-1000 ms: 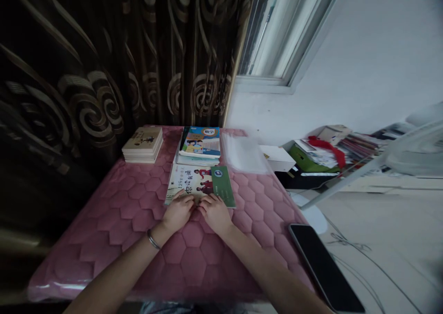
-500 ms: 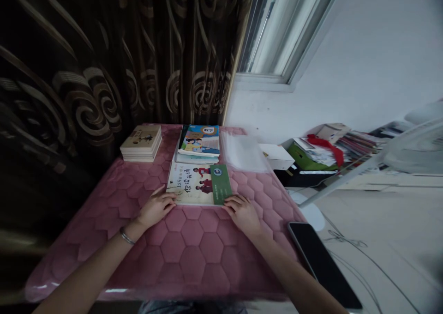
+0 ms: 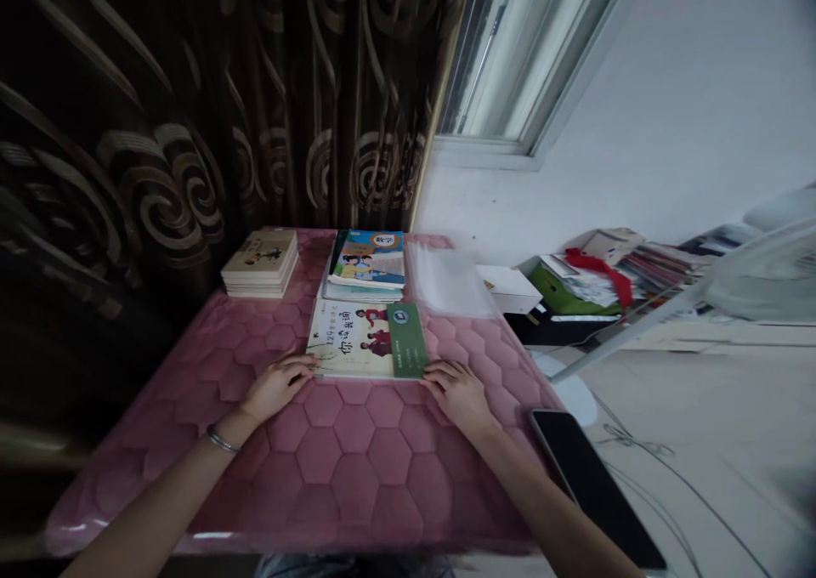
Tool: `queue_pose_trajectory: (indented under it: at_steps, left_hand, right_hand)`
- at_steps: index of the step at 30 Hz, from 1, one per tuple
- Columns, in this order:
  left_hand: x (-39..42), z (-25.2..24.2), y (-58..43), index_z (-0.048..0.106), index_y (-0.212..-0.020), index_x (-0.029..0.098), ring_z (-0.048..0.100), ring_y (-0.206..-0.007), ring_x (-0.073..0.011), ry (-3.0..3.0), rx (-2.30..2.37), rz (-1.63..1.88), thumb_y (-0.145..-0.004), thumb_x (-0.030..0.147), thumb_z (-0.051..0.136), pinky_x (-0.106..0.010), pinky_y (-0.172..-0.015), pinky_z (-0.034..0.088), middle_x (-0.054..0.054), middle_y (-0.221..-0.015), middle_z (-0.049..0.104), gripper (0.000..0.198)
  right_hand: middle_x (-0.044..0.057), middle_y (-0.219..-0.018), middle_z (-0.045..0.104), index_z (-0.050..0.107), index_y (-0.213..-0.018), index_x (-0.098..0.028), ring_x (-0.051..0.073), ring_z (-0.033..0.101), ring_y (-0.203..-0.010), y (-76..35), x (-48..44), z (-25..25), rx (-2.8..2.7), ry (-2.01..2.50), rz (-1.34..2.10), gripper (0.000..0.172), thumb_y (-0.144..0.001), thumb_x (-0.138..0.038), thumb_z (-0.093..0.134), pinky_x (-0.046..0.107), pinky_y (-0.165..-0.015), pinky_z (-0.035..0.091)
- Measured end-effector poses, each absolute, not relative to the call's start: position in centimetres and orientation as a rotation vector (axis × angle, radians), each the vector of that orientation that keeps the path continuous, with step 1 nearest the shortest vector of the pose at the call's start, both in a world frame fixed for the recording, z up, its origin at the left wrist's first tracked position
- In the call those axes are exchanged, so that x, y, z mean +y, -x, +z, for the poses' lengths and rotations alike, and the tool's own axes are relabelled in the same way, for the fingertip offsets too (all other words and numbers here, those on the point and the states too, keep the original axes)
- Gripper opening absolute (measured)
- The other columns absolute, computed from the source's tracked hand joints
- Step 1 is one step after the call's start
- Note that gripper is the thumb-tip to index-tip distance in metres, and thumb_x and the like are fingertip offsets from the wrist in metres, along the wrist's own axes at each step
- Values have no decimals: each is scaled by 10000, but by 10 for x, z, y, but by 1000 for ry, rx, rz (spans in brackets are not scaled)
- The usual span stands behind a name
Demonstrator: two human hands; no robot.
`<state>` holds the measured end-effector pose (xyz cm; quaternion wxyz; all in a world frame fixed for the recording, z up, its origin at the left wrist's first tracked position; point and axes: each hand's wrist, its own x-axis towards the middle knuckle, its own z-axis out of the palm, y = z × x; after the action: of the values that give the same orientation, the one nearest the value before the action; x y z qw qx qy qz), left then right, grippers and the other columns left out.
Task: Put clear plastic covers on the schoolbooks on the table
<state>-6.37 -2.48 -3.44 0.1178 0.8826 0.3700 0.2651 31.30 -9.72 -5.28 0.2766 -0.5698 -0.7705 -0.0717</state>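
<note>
A wide paperback book [image 3: 357,340] with a cream cover, a green right band and pictured figures in red lies flat on the pink padded table. My left hand [image 3: 277,384], with a bracelet at its wrist, is at the book's near left corner, fingers and thumb closed about the edge. At the near right corner my right hand [image 3: 457,391] has its bent fingertips against the green band's edge. Just beyond lies a stack of books with a blue mathematics textbook [image 3: 370,257] on top, touching or almost touching the cream book.
A neat stack of tan books [image 3: 260,259] stands at the far left by the dark curtain [image 3: 286,93]. Clear plastic sheeting [image 3: 451,280] lies right of the textbooks. A black phone or tablet [image 3: 592,484] lies at the right edge. Beyond are a white box [image 3: 510,287] and a fan [image 3: 765,268].
Both hands have slid slightly outward, the left to the left and the right to the right, from the near edge to the book's corners. The book has stayed in place.
</note>
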Motion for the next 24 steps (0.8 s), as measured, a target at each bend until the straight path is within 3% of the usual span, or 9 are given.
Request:
queue_pose_trajectory:
  at_steps: [10, 13, 17, 21, 24]
  left_hand:
    - [-29, -35, 66, 614, -748, 228, 665, -1054, -160, -2569, 1203, 781, -875, 203, 536, -333, -979, 516, -36, -1122, 721, 152]
    - [-36, -25, 55, 657, -868, 230, 652, -1073, -186, -2686, 1239, 689, -851, 203, 570, -412, -1089, 419, -37, -1148, 711, 93]
    - [-46, -18, 17, 664, -1073, 225, 635, -1098, -205, -2826, 1195, 609, -840, 211, 609, -458, -1145, 326, -57, -1170, 702, 239]
    - [-46, -24, -14, 695, -1012, 202, 659, -1009, -203, -2936, 1138, 641, -809, 134, 616, -445, -1126, 347, -57, -1067, 725, 229]
    - [-42, -29, -17, 714, -934, 195, 666, -966, -201, -2980, 1098, 687, -796, 97, 610, -434, -1105, 370, -55, -1009, 731, 199]
  right_hand:
    - [24, -918, 752, 730, -805, -252, 198, 663, -905, -314, -99, -50, -2070, 1563, -159, 151, -881, -217, 604, 339, -841, 486]
    - [47, -964, 739, 721, -839, -237, 214, 636, -962, -302, -103, -42, -2055, 1574, -158, 131, -858, -192, 599, 351, -857, 472]
    - [66, -1079, 711, 705, -981, -231, 239, 580, -1073, -258, -102, -28, -2123, 1521, -85, 158, -842, -231, 629, 399, -935, 421]
    - [49, -1132, 695, 691, -1024, -233, 230, 547, -1132, -209, -87, -26, -2251, 1444, -70, 180, -852, -252, 642, 408, -987, 378]
    - [40, -1049, 714, 702, -961, -213, 219, 557, -1108, -192, -74, -32, -2305, 1417, -129, 117, -871, -230, 629, 398, -1005, 358]
